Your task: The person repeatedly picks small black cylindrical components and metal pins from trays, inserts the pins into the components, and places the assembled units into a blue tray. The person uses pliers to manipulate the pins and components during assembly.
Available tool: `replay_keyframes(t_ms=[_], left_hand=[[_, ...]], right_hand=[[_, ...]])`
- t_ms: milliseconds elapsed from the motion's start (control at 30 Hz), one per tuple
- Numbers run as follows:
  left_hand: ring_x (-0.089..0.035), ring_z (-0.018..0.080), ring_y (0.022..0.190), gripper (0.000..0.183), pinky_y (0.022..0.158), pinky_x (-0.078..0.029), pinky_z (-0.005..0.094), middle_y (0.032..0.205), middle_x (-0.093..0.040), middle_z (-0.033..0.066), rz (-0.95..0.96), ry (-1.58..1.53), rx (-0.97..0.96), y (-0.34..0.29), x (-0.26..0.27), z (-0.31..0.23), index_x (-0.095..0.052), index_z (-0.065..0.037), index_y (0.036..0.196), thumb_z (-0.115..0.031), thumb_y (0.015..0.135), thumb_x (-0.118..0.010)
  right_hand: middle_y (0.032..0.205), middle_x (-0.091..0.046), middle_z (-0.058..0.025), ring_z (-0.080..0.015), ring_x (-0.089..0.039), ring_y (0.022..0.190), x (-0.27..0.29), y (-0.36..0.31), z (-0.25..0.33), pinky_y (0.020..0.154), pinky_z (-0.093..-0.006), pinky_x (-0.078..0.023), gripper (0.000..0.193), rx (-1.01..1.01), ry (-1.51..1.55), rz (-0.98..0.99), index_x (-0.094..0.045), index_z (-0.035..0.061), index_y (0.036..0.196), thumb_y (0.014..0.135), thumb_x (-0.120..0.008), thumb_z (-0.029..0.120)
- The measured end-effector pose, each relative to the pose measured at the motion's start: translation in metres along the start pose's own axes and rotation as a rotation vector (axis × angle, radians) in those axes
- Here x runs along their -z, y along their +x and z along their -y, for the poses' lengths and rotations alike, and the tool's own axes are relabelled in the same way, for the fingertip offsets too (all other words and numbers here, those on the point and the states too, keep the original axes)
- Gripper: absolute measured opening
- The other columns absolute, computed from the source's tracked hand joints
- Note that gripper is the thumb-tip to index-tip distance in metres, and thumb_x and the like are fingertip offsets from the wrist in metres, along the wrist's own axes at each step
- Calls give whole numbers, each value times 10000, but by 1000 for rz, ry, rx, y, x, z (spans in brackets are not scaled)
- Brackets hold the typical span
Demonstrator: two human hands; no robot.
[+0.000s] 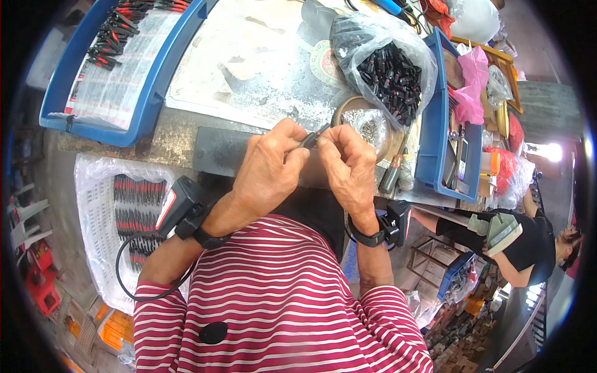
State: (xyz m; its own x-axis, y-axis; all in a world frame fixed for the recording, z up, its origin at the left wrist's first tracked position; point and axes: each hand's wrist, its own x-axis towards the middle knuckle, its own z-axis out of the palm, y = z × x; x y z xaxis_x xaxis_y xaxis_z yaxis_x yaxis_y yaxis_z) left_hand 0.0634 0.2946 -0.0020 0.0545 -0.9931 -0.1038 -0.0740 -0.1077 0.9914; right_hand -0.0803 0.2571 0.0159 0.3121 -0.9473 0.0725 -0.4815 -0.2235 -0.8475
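Observation:
My left hand [270,158] is closed, its thumb and fingers pinching a small, slim black piece with a bit of red [321,130]. My right hand [348,165] meets it from the other side, thumb and forefinger pressed on the same piece's end. Both hands hover over the near edge of the worktable, and the fingers partly hide the piece. Just beyond the right hand, a round dish [338,117] holds a clear bag of tiny metal parts [369,131]. Behind that, an open plastic bag [351,37] is full of similar black-and-red pieces [392,81].
A blue tray [148,112] of black-and-red pieces stands at the far left. Nearer, a white plastic-lined basket [93,205] holds rows of them. A screwdriver [390,175] and a blue bin [430,146] are on the right. Another person [528,248] is off at the right.

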Motion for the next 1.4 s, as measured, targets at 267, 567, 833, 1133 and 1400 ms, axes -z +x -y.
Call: replay_keyframes(t_ms=[267,567,833,1133,1400], left_hand=[[-545,114,548,124,505,-437,261,672,-620,104,-34,4,-62,-1,-1,-2,-528,60,948,9,835,-537],[-498,71,534,140,459,-387,207,670,-592,72,160,-444,144,3,10,-10,-510,64,954,-18,843,-534],[-462,43,531,171,423,-307,160,726,-607,87,224,-585,308,0,18,-12,-522,33,1005,-45,862,-573],[-433,35,523,169,420,-291,162,707,-596,84,233,-575,291,-1,20,-10,-518,35,999,-43,859,-570],[-412,28,506,172,408,-270,161,695,-588,73,252,-528,318,-2,23,-13,-516,20,985,-91,866,-574]], right_hand=[[643,-530,-14,-69,-461,535,1,2,-2,463,-219,-357,122,-180,304,27,-554,-9,914,857,-610,83],[616,-434,29,-64,-391,499,1,6,-3,443,-209,-327,227,-318,872,127,-565,-31,1040,894,-581,142],[625,-487,18,-39,-402,507,-11,0,-13,432,-181,-319,180,-244,990,63,-600,-18,925,910,-593,161],[613,-489,19,-28,-401,503,-16,0,-15,426,-173,-310,181,-213,948,62,-597,-10,889,906,-598,171],[646,-534,-2,-19,-400,499,-15,4,-18,422,-160,-314,183,-220,982,138,-602,-8,878,905,-597,173]])
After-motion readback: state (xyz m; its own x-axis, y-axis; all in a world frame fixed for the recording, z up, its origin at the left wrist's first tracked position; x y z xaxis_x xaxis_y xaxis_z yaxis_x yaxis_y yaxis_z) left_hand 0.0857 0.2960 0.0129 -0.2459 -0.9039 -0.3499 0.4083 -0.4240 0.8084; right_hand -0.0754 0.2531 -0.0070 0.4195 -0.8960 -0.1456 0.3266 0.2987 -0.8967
